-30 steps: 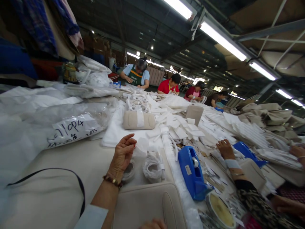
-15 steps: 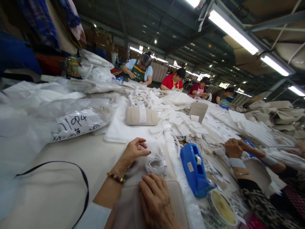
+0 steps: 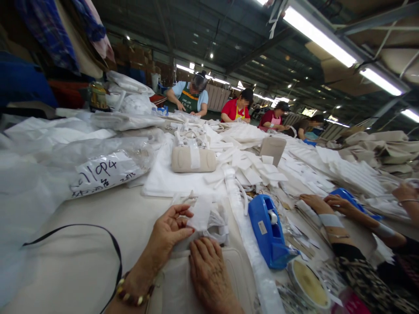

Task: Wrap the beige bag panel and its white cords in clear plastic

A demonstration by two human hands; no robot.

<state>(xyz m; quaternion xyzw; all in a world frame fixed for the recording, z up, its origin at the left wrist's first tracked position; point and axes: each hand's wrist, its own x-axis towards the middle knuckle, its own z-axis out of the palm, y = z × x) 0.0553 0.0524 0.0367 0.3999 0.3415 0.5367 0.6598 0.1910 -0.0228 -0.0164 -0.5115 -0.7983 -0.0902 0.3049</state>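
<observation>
My left hand [image 3: 172,226], with a beaded bracelet on the wrist, is closed with thumb and fingertips at the edge of a small thin white sheet [image 3: 200,211]. That sheet stands up in front of a clear-wrapped bundle [image 3: 218,222] of pale strap-like loops. My right hand [image 3: 211,268] lies flat, palm down, on a beige bag [image 3: 237,274] with a rounded, stitched edge. Thin translucent wrapping [image 3: 175,283] covers part of the bag to the left of that hand. The bag's lower end runs out of view.
A blue tape dispenser [image 3: 268,233] and a roll of tape [image 3: 309,283] are at right, near a co-worker's hands [image 3: 316,205]. Ahead sits a wrapped beige bag [image 3: 206,159] on white foam sheets [image 3: 163,183]. Plastic bags [image 3: 108,170] and a black strap [image 3: 111,233] lie at left.
My left hand has drawn slightly back and down, its fingers closing on the thin white sheet, which now stands up. My right hand stays on the bag.
</observation>
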